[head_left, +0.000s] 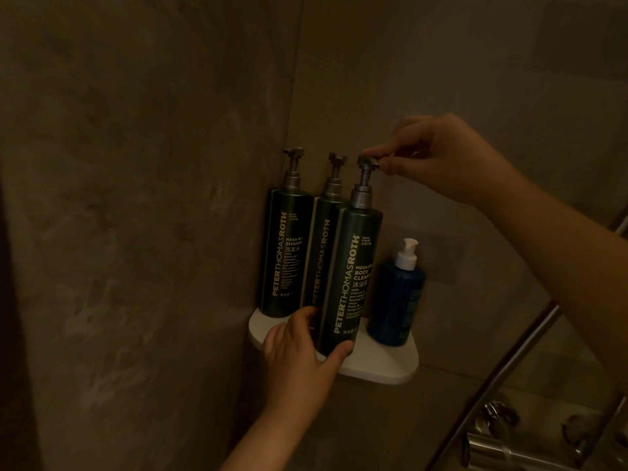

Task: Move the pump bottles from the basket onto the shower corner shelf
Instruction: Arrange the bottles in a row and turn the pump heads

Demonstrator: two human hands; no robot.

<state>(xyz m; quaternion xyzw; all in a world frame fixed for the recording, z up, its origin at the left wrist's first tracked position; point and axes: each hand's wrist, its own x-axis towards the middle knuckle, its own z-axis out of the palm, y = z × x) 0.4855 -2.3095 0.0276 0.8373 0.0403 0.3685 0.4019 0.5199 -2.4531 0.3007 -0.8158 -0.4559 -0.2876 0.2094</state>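
Your left hand [302, 348] wraps its fingers [336, 356] around the base of the front tall dark green pump bottle [350, 277], labelled as body cleanser, which stands upright near the front edge of the white rounded corner shelf [380, 368]. Your right hand [438, 158] pinches that bottle's grey metal pump head [367, 162] between thumb and fingertips.

Two matching dark green pump bottles crowd in just behind it: the shampoo bottle [285, 256] at far left against the wall, and the middle bottle [323, 253], partly hidden by the front one and touching or nearly touching it. To the right, a shorter blue bottle with a white pump [396, 300] stands upright on the same shelf, just beside the held bottle.

The shelf sits in the corner where two mottled grey-brown stone walls [136, 198] meet, in dim light. At lower right, a slanting chrome rail [503, 375] and chrome shower fittings [503, 447] are mounted on the wall.
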